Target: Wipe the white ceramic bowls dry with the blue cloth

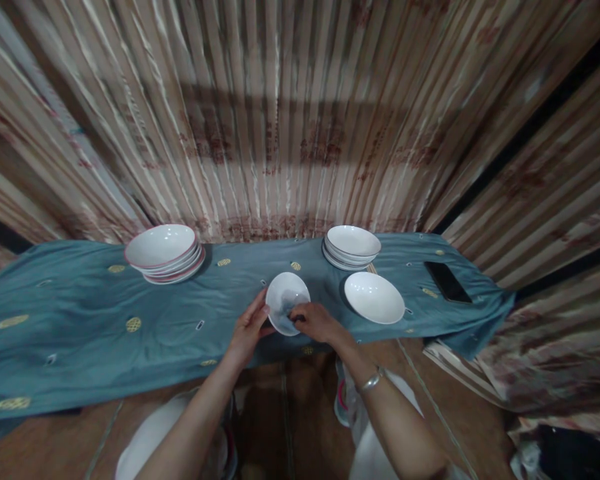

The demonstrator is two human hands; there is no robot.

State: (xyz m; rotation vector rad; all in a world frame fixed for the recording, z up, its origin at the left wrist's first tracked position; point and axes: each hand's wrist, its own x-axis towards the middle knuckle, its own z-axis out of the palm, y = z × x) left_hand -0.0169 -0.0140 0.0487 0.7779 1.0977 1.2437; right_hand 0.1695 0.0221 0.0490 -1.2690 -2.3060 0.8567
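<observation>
My left hand [250,325] grips the left rim of a small white bowl [283,290], thumb at the edge and fingers behind it. The bowl is tilted so that its inside faces me, just over the front part of the table. My right hand [315,321] reaches into the bowl with its fingers closed together. Something small and dark shows at those fingertips, too unclear to name. A greyish patch shows on the bowl's inner surface near the fingers. To the right lies a white oval dish [375,299], apart from both hands.
A blue-green cloth with yellow pineapple prints [170,327] covers the table. Red-rimmed bowls [163,247] are stacked at left; dark-rimmed bowls [354,241] are stacked behind the dish. A black phone [447,281] lies at right. Patterned curtains [280,133] hang behind.
</observation>
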